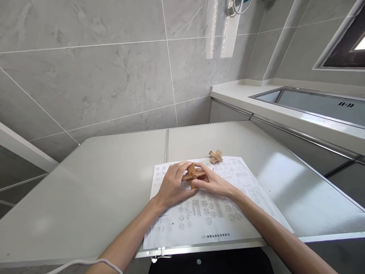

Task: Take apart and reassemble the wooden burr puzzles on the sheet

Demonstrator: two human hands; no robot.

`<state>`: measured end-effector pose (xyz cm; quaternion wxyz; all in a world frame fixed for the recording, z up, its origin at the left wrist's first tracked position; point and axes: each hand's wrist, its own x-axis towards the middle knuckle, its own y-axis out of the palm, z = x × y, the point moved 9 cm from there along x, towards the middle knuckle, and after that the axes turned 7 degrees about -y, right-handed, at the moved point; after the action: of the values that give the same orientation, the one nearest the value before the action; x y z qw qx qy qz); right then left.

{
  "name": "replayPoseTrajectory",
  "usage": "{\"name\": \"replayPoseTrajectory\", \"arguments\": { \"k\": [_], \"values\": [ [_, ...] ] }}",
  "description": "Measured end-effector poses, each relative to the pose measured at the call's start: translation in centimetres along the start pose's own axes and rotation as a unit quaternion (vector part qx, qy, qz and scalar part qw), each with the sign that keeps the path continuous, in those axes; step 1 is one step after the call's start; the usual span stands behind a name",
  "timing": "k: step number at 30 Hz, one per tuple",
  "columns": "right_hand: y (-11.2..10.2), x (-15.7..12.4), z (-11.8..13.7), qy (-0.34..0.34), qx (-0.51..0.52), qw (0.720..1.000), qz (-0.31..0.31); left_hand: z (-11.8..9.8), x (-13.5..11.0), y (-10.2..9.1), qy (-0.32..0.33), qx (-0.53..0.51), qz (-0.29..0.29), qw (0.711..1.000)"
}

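Between my two hands is a wooden interlocking puzzle [192, 170] made of crossed light-brown bars, held just over the printed paper sheet. My left hand [175, 182] curls round its left side, fingers over the top and thumb low. From the right, my right hand [211, 181] grips it with thumb and fingers; part of the puzzle is covered by the fingers. A second wooden puzzle [216, 156], also of crossed bars, rests at the sheet's far edge. Beneath my hands the paper sheet [221, 224] carries small diagrams and lines of print.
The white folding table [108, 198] has a seam across its middle. To the right stands a counter [232, 90] with a steel sink [321, 106]. A grey tiled wall [112, 78] is behind. A white cable [85, 262] crosses my left forearm.
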<state>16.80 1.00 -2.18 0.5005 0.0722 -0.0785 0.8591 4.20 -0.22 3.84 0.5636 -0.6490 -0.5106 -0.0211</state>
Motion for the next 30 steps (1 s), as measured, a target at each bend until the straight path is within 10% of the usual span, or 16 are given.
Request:
{"name": "replayPoseTrajectory", "arguments": {
  "k": [15,30],
  "values": [
    [1.1,-0.3,0.3,0.008,0.194,0.980,0.044,1.0,0.3,0.4,-0.105,-0.155,0.060,0.980],
    [1.0,-0.5,0.1,0.010,0.182,0.982,0.049,0.0,0.4,0.0,-0.064,-0.129,0.052,0.988]
  ]
}}
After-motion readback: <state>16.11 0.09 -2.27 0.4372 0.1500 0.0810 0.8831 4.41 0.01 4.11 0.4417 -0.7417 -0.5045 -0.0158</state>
